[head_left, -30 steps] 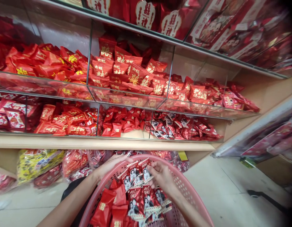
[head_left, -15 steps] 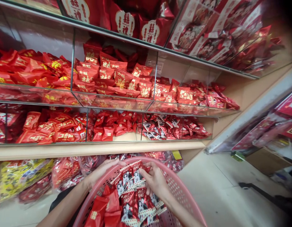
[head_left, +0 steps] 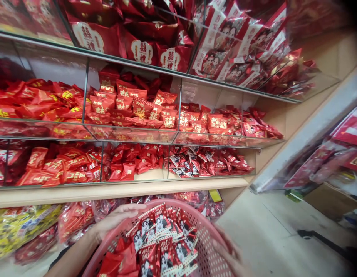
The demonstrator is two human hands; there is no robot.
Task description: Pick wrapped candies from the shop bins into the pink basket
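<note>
A pink perforated plastic basket point(head_left: 208, 221) is in front of me at the bottom of the view. In it lie several small red candy packets point(head_left: 163, 234) with black-and-white couple prints, and plain red packets point(head_left: 120, 257) at the left. My left hand point(head_left: 116, 219) holds the basket's left far side, its fingers lying along the rim. My right hand point(head_left: 228, 252), smeared by motion, is on the right rim with fingers reaching over the wall. No packet shows in either hand.
A glass-divided shelf point(head_left: 132, 132) full of red packets stands ahead. Below its wooden edge point(head_left: 120, 193) lie clear bags, including a yellow one point(head_left: 26, 227). At the right, a brown cardboard box point(head_left: 330, 202) and a dark object point(head_left: 319, 238) lie on the tiled floor point(head_left: 259, 227).
My right hand has left the printed packets and moved right to the basket's rim. The packets stay in the basket. The view has tilted up, showing more of the upper shelf.
</note>
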